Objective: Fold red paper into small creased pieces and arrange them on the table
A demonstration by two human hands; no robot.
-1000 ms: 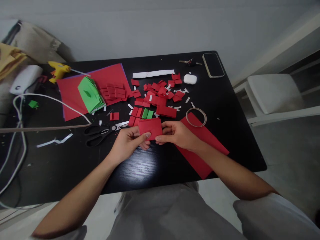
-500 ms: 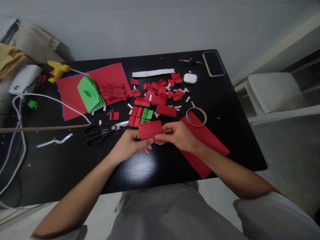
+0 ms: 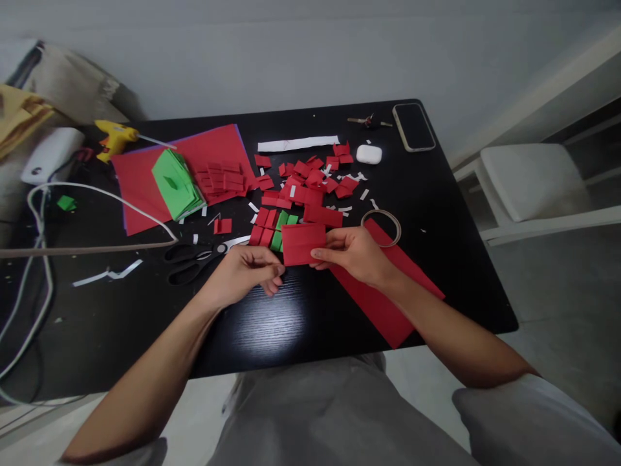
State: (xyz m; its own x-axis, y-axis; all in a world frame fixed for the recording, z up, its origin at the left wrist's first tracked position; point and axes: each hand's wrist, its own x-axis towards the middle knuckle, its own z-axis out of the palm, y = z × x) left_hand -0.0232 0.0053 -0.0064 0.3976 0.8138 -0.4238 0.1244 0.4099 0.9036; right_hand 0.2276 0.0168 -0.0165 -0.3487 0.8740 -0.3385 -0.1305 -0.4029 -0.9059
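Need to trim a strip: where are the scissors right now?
In the head view, the black-handled scissors lie left of centre on the table, just beyond and left of the left hand, on the near side of the green paper stack.

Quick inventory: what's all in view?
card: one, red, front centre
red pieces: many, red, mostly centre
green pieces: few, green, beside card
left sheet: one, red, left
paper stack: one, green, on left sheet
right sheet: one, red, right
glue gun: one, yellow, back left
scissors: one, black-handled, left of card
strip: one, white, back
scraps: several, white, scattered
case: one, white, back right
keys: some, colour unclear, back right
phone: one, dark, back right
ring: one, tan, right
box: one, white, far left
cables: several, whitish, left
chair: one, white, far right
table: one, black, middle
left hand: one, beside card
right hand: one, holding card
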